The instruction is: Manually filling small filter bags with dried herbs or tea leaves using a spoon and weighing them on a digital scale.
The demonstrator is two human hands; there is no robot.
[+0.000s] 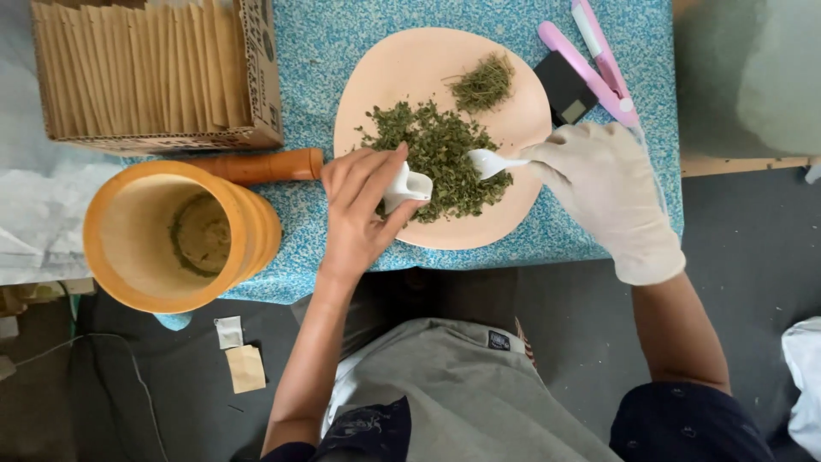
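Over round plate (513,128): left hand (359,210) pinches small white sachet (404,186) open; gloved right hand (611,192) closed around white spoon (489,162) in dried green herbs (440,154) (mid-plate). Best: sachet mouth near spoon, small scoops.

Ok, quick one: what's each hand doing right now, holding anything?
Left hand: bare, closed on a small white container at the dried green herbs.
Right hand: gloved, closed on a white spoon dipped in the herbs.
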